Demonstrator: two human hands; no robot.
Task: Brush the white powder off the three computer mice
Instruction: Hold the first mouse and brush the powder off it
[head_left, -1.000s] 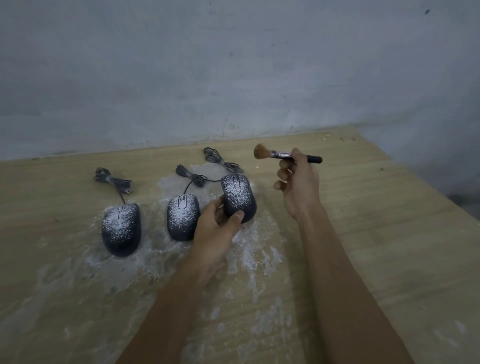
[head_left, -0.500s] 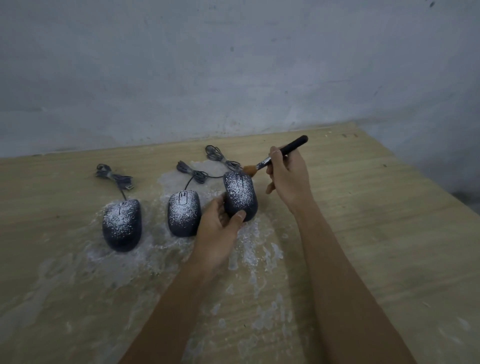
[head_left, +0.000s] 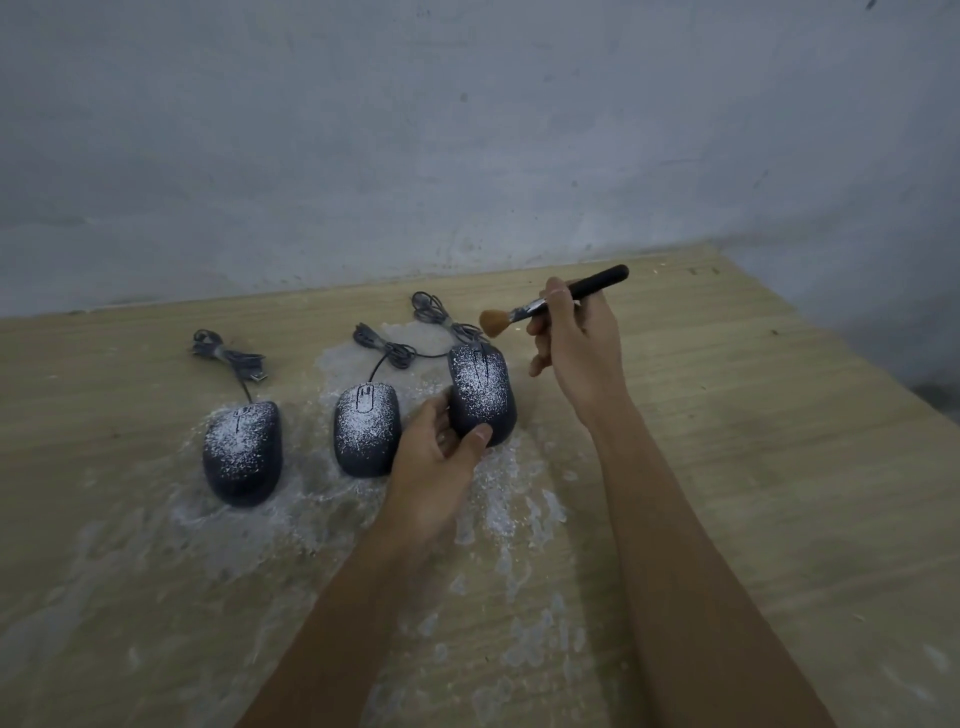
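Three dark wired mice dusted with white powder lie in a row on the wooden table (head_left: 779, 467). The left mouse (head_left: 242, 449) and the middle mouse (head_left: 366, 434) sit untouched. My left hand (head_left: 441, 457) grips the near end of the right mouse (head_left: 480, 389), thumb on its right side. My right hand (head_left: 576, 348) holds a black-handled brush (head_left: 545, 304). Its tan bristles hover just above and beyond the front of the right mouse, apart from it.
White powder is smeared over the table around and in front of the mice. Coiled grey cables (head_left: 228, 356) lie behind each mouse. A grey wall (head_left: 467, 156) rises right behind the table, whose right edge falls off at the far right.
The brush swung down to the front of the right mouse, then lifted slightly up and away. My left hand stayed on the right mouse.
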